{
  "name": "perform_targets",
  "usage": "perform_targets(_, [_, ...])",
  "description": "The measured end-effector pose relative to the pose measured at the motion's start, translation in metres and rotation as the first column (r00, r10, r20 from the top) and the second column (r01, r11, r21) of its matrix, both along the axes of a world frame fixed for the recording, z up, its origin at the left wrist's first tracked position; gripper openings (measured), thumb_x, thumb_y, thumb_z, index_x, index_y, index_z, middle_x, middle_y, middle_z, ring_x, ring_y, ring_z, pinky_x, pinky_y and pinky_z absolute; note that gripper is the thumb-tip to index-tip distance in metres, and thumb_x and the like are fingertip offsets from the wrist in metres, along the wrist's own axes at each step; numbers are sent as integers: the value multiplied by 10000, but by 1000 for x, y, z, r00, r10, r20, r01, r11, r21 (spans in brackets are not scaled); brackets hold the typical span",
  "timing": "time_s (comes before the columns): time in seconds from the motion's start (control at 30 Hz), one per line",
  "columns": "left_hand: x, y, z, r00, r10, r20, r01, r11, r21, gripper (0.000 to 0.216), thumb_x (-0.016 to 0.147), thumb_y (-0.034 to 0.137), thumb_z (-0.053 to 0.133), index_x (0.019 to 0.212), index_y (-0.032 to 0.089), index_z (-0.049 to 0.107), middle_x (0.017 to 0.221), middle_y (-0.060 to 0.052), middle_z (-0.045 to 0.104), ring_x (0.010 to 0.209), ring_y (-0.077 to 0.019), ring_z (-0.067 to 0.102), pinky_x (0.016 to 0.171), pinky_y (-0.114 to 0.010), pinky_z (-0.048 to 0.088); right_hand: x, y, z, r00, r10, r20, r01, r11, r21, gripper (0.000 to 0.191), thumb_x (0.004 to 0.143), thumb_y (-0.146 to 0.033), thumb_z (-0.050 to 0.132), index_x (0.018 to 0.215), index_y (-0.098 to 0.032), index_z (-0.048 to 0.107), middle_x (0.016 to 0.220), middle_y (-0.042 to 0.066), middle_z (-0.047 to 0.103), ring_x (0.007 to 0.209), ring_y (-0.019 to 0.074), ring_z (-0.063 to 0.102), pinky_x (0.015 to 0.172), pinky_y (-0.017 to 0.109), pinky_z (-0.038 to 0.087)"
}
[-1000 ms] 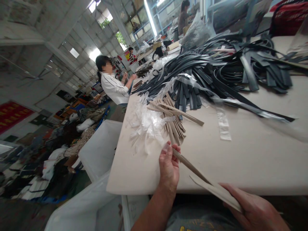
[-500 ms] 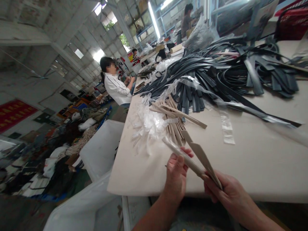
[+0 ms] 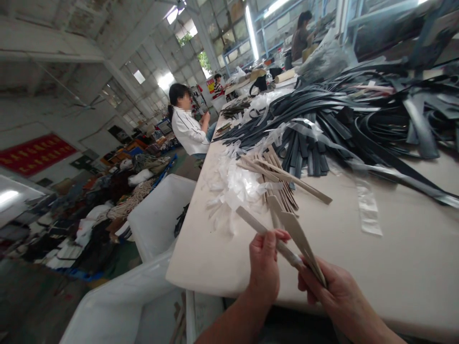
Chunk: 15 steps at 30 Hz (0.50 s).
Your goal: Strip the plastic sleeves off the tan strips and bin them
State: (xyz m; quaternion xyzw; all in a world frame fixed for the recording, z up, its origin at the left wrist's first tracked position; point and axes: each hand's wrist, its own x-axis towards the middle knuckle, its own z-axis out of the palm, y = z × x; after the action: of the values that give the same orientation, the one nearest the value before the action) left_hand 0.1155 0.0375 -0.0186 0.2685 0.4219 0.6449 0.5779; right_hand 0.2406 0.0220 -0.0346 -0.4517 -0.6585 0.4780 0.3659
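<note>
My left hand pinches a flat beige strap between thumb and fingers, with the strap's end sticking out up and to the left. Some shiny clear film seems to lie around it near my fingers. The lower part of this strap runs to my right hand, which is closed around it and around further beige strap ends that point up and away. Both hands are over the table's near edge. Just beyond them lies a small pile of beige straps, beside a heap of clear plastic film pieces.
Many dark straps are heaped across the pale table. A loose film strip lies at right. White bins stand left of the table, the nearest holding a few beige pieces. A co-worker sits at the table's far left side.
The film that covered the far end of the strap now sits lower, near my left fingers, and the end shows bare beige. The camera view has swung slightly left.
</note>
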Motion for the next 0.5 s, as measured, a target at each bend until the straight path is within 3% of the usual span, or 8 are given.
perform_targets(0.07, [3,-4,-5,991,-130,9,131,991,-39,324,839,455,606,758,145,656,545,24,528,440,-70,446,458,-198,422,-2,1,-4,999,-4,-36,4,1000,-13,333,927,-474,396,809,-206,554,597,-7,605,457,136,580,457,237,483])
perform_targets(0.13, [2,-6,-6,978,-206,33,208,977,-45,310,819,447,633,811,139,664,518,38,510,399,-64,407,440,-209,420,-4,1,-7,999,-11,-51,10,1000,-18,323,924,-474,402,823,-207,554,598,-7,605,455,136,578,457,237,484])
perform_targets(0.2, [-3,-1,0,991,-123,60,124,992,-5,283,778,401,695,884,139,674,700,-17,644,545,-92,550,594,-238,501,-5,-1,-7,1000,-11,-20,11,1000,0,371,930,-480,388,729,-212,546,556,-7,585,441,132,563,454,235,465])
perform_targets(0.3, [-12,9,8,991,106,87,-110,993,43,243,768,379,712,829,148,664,904,-54,689,789,-125,632,775,-245,507,-8,-2,-4,999,-8,50,6,999,33,435,942,-468,355,631,-217,527,496,-9,549,425,132,541,447,238,434])
perform_targets(0.37, [-10,6,4,991,110,77,-112,994,13,265,793,406,678,752,148,631,784,-31,670,672,-104,615,653,-214,508,-11,-2,-3,999,-2,48,1,999,34,394,940,-443,366,660,-217,529,515,-11,563,433,136,550,456,240,440])
perform_targets(0.43, [-3,-3,-5,999,7,51,-3,998,-68,310,823,455,624,765,150,619,628,4,602,472,-76,517,434,-178,414,-13,-1,-4,1000,2,17,-2,1000,26,311,926,-410,395,726,-216,534,559,-11,589,449,139,567,467,239,457])
perform_targets(0.5, [0,-11,-11,993,-112,31,115,987,-112,351,832,490,594,800,142,630,537,29,531,369,-58,408,337,-170,298,-15,0,-6,1000,-2,-10,2,1000,25,269,917,-390,410,751,-217,531,573,-14,596,456,139,574,469,235,462])
